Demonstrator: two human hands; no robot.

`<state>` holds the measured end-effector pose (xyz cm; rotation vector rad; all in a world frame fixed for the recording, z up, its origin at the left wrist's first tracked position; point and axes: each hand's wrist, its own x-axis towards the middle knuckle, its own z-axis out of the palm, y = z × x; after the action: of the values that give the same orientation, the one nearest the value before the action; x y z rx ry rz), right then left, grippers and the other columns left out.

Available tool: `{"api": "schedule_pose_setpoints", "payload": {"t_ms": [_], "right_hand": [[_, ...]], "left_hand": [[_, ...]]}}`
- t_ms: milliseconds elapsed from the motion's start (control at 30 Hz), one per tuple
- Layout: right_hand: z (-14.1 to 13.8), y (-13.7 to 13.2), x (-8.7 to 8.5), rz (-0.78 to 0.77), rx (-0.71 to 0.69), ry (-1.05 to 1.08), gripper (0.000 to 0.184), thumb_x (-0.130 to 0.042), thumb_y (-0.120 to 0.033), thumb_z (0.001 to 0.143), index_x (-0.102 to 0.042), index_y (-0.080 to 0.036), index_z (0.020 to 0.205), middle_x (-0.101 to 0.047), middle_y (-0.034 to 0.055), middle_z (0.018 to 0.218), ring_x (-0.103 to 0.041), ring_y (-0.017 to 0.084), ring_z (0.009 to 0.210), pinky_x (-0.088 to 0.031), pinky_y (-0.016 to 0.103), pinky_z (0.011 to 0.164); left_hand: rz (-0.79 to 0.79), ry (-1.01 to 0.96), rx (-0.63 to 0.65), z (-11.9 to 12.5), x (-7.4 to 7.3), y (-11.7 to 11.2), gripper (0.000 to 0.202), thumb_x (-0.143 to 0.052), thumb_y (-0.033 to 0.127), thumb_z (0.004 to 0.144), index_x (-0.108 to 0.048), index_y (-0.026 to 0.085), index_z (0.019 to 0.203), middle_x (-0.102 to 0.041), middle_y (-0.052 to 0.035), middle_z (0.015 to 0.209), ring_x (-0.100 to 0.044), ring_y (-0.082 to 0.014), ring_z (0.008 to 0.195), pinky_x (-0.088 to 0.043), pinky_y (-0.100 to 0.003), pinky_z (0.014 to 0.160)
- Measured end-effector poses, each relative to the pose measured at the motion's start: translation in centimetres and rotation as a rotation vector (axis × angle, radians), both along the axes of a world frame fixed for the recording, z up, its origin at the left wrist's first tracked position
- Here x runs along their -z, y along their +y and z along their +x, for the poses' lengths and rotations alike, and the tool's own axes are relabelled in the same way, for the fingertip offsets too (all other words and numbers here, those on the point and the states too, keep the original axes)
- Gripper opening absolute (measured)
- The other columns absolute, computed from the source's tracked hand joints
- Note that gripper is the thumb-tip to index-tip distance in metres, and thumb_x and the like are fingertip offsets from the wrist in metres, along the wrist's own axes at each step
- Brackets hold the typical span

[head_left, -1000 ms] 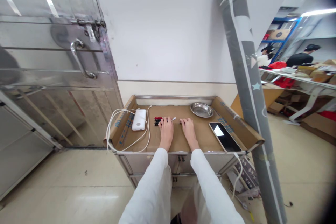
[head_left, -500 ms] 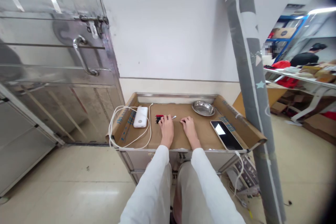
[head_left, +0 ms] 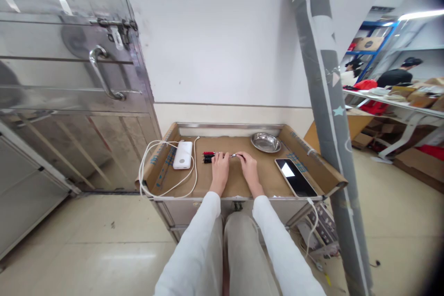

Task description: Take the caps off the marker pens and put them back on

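Several slim red and black pen-like sticks (head_left: 207,159) lie side by side on the brown cardboard lining, their middles under my left hand (head_left: 220,169). Its fingers are bent over them and pressed down. To the right, a silvery tip (head_left: 233,155) sticks out past those fingers. My right hand (head_left: 249,169) pinches a small dark piece at this tip; the fingers hide most of it. Both wrists rest near the front edge of the cardboard-lined cart top (head_left: 239,187).
On the left are a white power bank (head_left: 182,155) and a looped white cable (head_left: 141,173). A steel bowl (head_left: 266,142) stands at the back right, with a phone (head_left: 295,178) nearer me. A tall grey roll (head_left: 324,78) leans beside the cart. Two people work in the right background.
My right hand has moved left, bringing its pinched fingers to the silvery tip beside my left hand. The view has shifted slightly.
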<state>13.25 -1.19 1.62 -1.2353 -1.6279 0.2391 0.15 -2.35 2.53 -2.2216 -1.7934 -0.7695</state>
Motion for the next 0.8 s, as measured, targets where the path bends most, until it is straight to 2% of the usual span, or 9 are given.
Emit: {"api": "schedule_pose_setpoints", "payload": {"t_ms": [67, 133, 233, 300, 367, 433, 500, 667, 800], "right_hand": [[-0.2, -0.1, 0.0, -0.001, -0.047, -0.013, 0.028, -0.038, -0.026, 0.089, -0.064, -0.020, 0.099, -0.069, 0.0074, 0.102, -0.063, 0.018, 0.095, -0.047, 0.032, 0.089], [-0.5, -0.4, -0.2, -0.035, -0.101, -0.046, 0.035, -0.037, -0.022, 0.089, -0.058, -0.021, 0.117, -0.064, 0.0075, 0.115, -0.062, 0.018, 0.103, -0.047, 0.032, 0.091], [-0.8, -0.9, -0.4, -0.091, -0.173, -0.137, 0.058, -0.039, -0.015, 0.084, -0.033, -0.025, 0.141, -0.053, 0.0069, 0.133, -0.055, 0.017, 0.117, -0.046, 0.033, 0.095], [-0.9, -1.1, -0.5, -0.072, -0.165, -0.176, 0.068, -0.039, -0.011, 0.081, -0.022, -0.024, 0.146, -0.046, 0.0072, 0.139, -0.049, 0.017, 0.124, -0.043, 0.035, 0.100], [-0.8, -1.0, -0.2, -0.060, -0.120, -0.184, 0.071, -0.038, -0.010, 0.079, -0.018, -0.023, 0.147, -0.043, 0.0081, 0.142, -0.047, 0.017, 0.125, -0.042, 0.036, 0.101], [-0.8, -0.7, 0.3, -0.080, -0.067, -0.191, 0.069, -0.038, -0.010, 0.080, -0.021, -0.022, 0.146, -0.045, 0.0099, 0.140, -0.050, 0.018, 0.123, -0.043, 0.037, 0.100], [-0.7, -0.2, 0.9, -0.087, -0.039, -0.215, 0.061, -0.038, -0.012, 0.081, -0.031, -0.019, 0.142, -0.049, 0.0110, 0.136, -0.050, 0.018, 0.122, -0.042, 0.038, 0.101], [-0.7, 0.5, 2.0, -0.091, 0.026, -0.285, 0.041, -0.035, -0.010, 0.083, -0.058, -0.014, 0.117, -0.059, 0.0131, 0.122, -0.050, 0.019, 0.120, -0.038, 0.039, 0.105], [-0.4, 0.7, 2.2, -0.094, 0.029, -0.294, 0.036, -0.035, -0.010, 0.083, -0.063, -0.014, 0.105, -0.063, 0.0124, 0.113, -0.054, 0.019, 0.112, -0.040, 0.037, 0.101]], "left_hand": [[0.011, -0.017, 0.003, -0.1, 0.0, 0.0, 0.019, -0.041, 0.024, 0.093, -0.057, 0.023, 0.103, -0.058, -0.0074, 0.105, -0.050, -0.0218, 0.104, -0.039, -0.035, 0.087], [0.021, -0.025, 0.007, -0.1, 0.0, 0.0, 0.019, -0.042, 0.025, 0.093, -0.057, 0.022, 0.103, -0.059, -0.0072, 0.105, -0.050, -0.0217, 0.104, -0.039, -0.035, 0.087], [0.028, -0.043, -0.023, -0.1, 0.0, 0.1, 0.020, -0.041, 0.026, 0.094, -0.057, 0.020, 0.104, -0.060, -0.0074, 0.103, -0.052, -0.0213, 0.101, -0.039, -0.035, 0.087], [0.040, -0.062, -0.068, 0.0, 0.0, 0.0, 0.021, -0.040, 0.027, 0.094, -0.056, 0.019, 0.105, -0.061, -0.0079, 0.101, -0.053, -0.0215, 0.099, -0.040, -0.035, 0.086], [0.044, -0.075, -0.131, 0.0, -0.1, -0.1, 0.022, -0.040, 0.027, 0.094, -0.056, 0.018, 0.106, -0.060, -0.0088, 0.101, -0.053, -0.0226, 0.099, -0.040, -0.036, 0.086], [0.035, -0.074, -0.207, 0.0, -0.2, -0.3, 0.021, -0.039, 0.025, 0.094, -0.056, 0.017, 0.105, -0.060, -0.0102, 0.101, -0.052, -0.0238, 0.098, -0.041, -0.038, 0.085], [0.025, -0.059, -0.268, 0.0, -0.2, -0.5, 0.021, -0.037, 0.021, 0.093, -0.055, 0.015, 0.103, -0.059, -0.0114, 0.101, -0.052, -0.0243, 0.096, -0.041, -0.038, 0.083], [0.020, -0.041, -0.343, 0.0, -0.2, -1.0, 0.020, -0.040, 0.017, 0.090, -0.053, 0.012, 0.104, -0.057, -0.0129, 0.099, -0.053, -0.0244, 0.092, -0.041, -0.037, 0.082], [-0.002, -0.066, -0.378, 0.1, 0.0, -1.1, 0.022, -0.045, 0.017, 0.085, -0.052, 0.011, 0.105, -0.055, -0.0139, 0.101, -0.053, -0.0261, 0.095, -0.040, -0.038, 0.083]]}}
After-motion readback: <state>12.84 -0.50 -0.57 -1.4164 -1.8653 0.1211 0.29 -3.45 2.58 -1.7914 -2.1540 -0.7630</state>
